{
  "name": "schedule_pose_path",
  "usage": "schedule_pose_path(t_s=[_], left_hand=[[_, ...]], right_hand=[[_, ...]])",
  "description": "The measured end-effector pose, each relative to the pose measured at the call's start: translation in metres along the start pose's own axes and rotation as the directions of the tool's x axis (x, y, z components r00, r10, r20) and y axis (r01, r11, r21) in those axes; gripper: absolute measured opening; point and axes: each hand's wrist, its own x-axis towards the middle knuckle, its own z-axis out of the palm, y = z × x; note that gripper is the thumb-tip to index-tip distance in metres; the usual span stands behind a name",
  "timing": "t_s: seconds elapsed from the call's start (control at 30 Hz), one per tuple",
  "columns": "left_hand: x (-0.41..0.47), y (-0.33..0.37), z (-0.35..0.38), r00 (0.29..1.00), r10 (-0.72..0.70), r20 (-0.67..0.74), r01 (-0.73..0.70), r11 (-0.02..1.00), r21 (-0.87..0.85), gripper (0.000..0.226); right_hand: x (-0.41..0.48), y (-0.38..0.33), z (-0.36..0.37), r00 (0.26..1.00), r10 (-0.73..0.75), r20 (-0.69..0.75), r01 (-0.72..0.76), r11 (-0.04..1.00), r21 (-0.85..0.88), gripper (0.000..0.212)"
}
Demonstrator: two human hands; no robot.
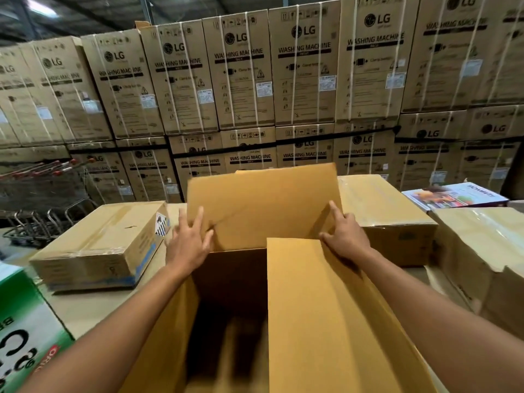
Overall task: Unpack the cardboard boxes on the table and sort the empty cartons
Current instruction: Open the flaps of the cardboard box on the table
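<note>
Head cam: I've got the open cardboard box (170,336) dead centre on the table (85,304), right up against me, top open. Inside is dark and blurred, so I can't tell what's in it.

Far flap (263,202) stands upright. Near flap (312,307) on the R side lies over roughly half the opening.

L hand (188,236) is at the far flap's lower L corner: fingers straight and spread, index on the flap face, the others past its L edge, thumb against the face.

R hand (346,231) is at the flap's lower R corner: index straight up along the R edge, thumb pointing inward just above the near flap. Its other fingers bend out of sight, so I can't tell if they hook the edge.

L of the open box, a low taped carton (99,242) w/ a diamond hazard label (161,222) on its end. R and further back, a second sealed carton (382,211), touching or nearly touching the open box. Far R, a film-wrapped carton (482,251), and behind it a colour-printed box (453,194). Bottom L corner, a green-and-white box (25,321).

Bkgd: stacked LG washing machine cartons (303,66) wall to wall, and shopping trolleys (42,180) nested at L.
</note>
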Motion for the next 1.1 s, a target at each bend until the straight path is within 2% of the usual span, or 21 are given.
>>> schedule_pose_path(t_s=[0.1, 0.17, 0.23, 0.33, 0.53, 0.67, 0.87, 1.0, 1.1], left_hand=[[-0.009, -0.022, 0.024, 0.956, -0.110, 0.271, 0.107, 0.994, 0.027, 0.065], [-0.012, -0.027, 0.023, 0.937, -0.082, 0.340, 0.088, 0.996, -0.003, 0.071], [-0.014, -0.034, 0.021, 0.938, -0.042, 0.343, 0.049, 0.999, -0.013, 0.080], [-0.019, -0.050, 0.017, 0.930, -0.020, 0.367, 0.010, 1.000, 0.029, 0.090], [-0.022, -0.055, 0.010, 0.937, -0.001, 0.350, -0.003, 1.000, 0.012, 0.063], [-0.017, -0.052, 0.009, 0.933, 0.013, 0.361, -0.013, 1.000, -0.005, 0.060], [-0.022, -0.065, 0.001, 0.939, 0.035, 0.342, -0.065, 0.995, 0.076, 0.037], [-0.042, -0.071, -0.011, 0.935, -0.008, 0.355, -0.029, 0.995, 0.098, 0.048], [-0.072, -0.075, -0.029, 0.903, -0.019, 0.429, -0.002, 0.999, 0.047, 0.077]], right_hand=[[0.004, 0.012, 0.009, 0.992, 0.047, 0.117, -0.043, 0.999, -0.033, 0.066], [0.006, 0.012, 0.009, 0.992, 0.039, 0.123, -0.036, 0.999, -0.033, 0.060], [0.003, 0.011, 0.012, 0.994, 0.027, 0.109, -0.023, 0.999, -0.036, 0.058], [-0.004, 0.004, 0.018, 0.991, 0.022, 0.132, -0.004, 0.991, -0.136, 0.061], [-0.013, 0.000, 0.023, 0.986, -0.019, 0.168, 0.055, 0.975, -0.217, 0.061], [-0.024, -0.001, 0.025, 0.985, -0.020, 0.169, 0.061, 0.969, -0.239, 0.060], [-0.064, -0.009, 0.021, 0.977, -0.021, 0.214, 0.056, 0.986, -0.159, 0.067], [-0.113, -0.024, 0.022, 0.988, 0.010, 0.152, 0.027, 0.970, -0.240, 0.062], [-0.155, -0.034, 0.019, 0.985, 0.044, 0.165, -0.004, 0.973, -0.231, 0.061]])
